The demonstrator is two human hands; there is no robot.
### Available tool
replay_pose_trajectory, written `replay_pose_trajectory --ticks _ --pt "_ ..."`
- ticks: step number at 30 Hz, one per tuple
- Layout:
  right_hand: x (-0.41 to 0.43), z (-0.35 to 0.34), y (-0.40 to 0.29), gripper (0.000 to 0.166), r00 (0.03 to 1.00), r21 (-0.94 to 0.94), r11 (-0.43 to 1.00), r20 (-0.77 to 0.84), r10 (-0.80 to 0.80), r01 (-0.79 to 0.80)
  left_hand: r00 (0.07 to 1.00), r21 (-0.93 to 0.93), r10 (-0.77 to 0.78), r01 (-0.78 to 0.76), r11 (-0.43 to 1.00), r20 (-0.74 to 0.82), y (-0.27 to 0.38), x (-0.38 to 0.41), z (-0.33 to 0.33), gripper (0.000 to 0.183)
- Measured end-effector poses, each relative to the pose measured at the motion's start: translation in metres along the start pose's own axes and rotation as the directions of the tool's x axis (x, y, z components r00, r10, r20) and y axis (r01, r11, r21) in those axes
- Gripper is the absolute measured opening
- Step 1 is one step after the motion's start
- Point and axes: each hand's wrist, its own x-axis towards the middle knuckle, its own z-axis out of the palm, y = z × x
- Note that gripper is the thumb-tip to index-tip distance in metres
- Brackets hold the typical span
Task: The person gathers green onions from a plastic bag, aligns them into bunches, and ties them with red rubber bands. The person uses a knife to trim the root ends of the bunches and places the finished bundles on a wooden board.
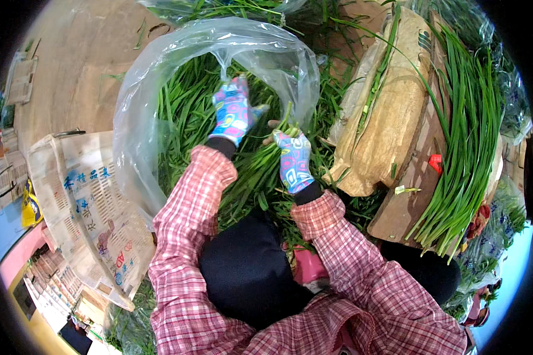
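Observation:
A large clear plastic bag (135, 84) stands open in front of me, filled with long green leafy stalks (184, 97). Over its middle is my left hand (233, 111) in a patterned glove, fingers stretched towards the far rim, with the thumb apart; nothing shows in its grip. At the bag's near right side, my right hand (293, 155), gloved with bare fingertips, is closed on a bunch of green stalks (264, 155). The bunch's pale ends point up past the fingers, and its leaves hang down to the left.
On the right, a long bundle of green stalks (464, 146) lies along a wooden board (391, 213), beside a creased brown cover (386, 133). A printed carton (93, 208) stands at the left. Cut leaves (333, 93) litter the floor, and another plastic bag (288, 6) lies beyond.

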Motion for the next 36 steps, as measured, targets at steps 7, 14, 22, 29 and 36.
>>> replay_pose_trajectory --ticks 7,14,22,29,36 --pt "-0.004 -0.007 0.001 0.023 0.998 -0.169 0.984 -0.023 -0.067 0.062 0.979 0.159 0.091 -0.121 0.98 0.18 0.039 0.003 0.005 0.066" --pt "-0.011 -0.006 -0.011 0.016 0.998 0.051 0.999 0.063 -0.014 0.011 0.907 -0.286 -0.205 0.321 0.903 0.368 0.009 0.009 0.003 0.073" --pt "-0.013 0.004 -0.026 0.026 0.998 -0.195 0.981 0.063 0.01 0.003 0.984 -0.652 -0.121 0.176 0.737 0.129 -0.025 -0.042 -0.053 0.058" --pt "0.011 0.028 -0.034 0.053 0.982 0.064 0.998 0.185 -0.027 0.015 0.979 -0.656 -0.037 0.161 0.737 0.198 0.012 -0.068 -0.075 0.056" --pt "0.005 0.024 -0.069 0.043 0.946 -0.493 0.833 0.308 -0.101 0.25 0.973 -0.649 0.228 -0.146 0.746 0.044 0.016 -0.088 -0.055 0.049"
